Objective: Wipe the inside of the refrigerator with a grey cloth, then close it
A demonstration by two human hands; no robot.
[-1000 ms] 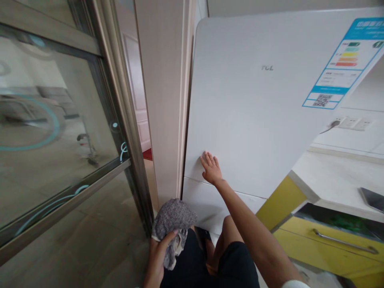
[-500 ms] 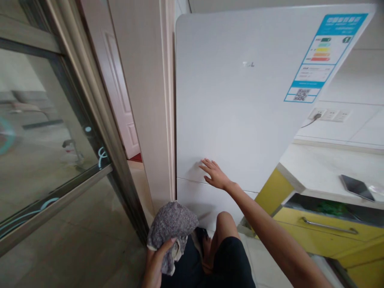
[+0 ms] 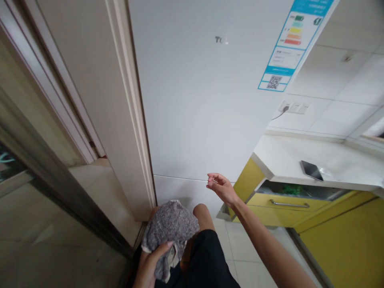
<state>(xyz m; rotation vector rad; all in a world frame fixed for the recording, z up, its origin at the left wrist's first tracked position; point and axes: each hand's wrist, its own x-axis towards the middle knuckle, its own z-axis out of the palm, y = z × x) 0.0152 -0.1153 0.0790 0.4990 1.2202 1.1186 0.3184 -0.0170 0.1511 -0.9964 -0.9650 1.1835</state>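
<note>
My left hand grips a speckled grey cloth with a pale edge, bunched up above my lap; the thumb lies over the front and the other fingers are hidden beneath. My right hand is in front of the white refrigerator, near the seam between its upper and lower doors. Its fingers curl in toward the thumb, with nothing visible in them. Whether it touches the door I cannot tell. A blue-and-white energy label sits at the refrigerator's upper right.
On the right stands a white counter with a dark phone-like slab on it, above yellow cabinets. A plug sits in wall sockets. A light door frame and a metal-framed glass panel are at left.
My right hand has drawn its spread fingers in and now appears lower on the refrigerator, near the seam. The view has turned right and down. The left hand still holds the cloth.
</note>
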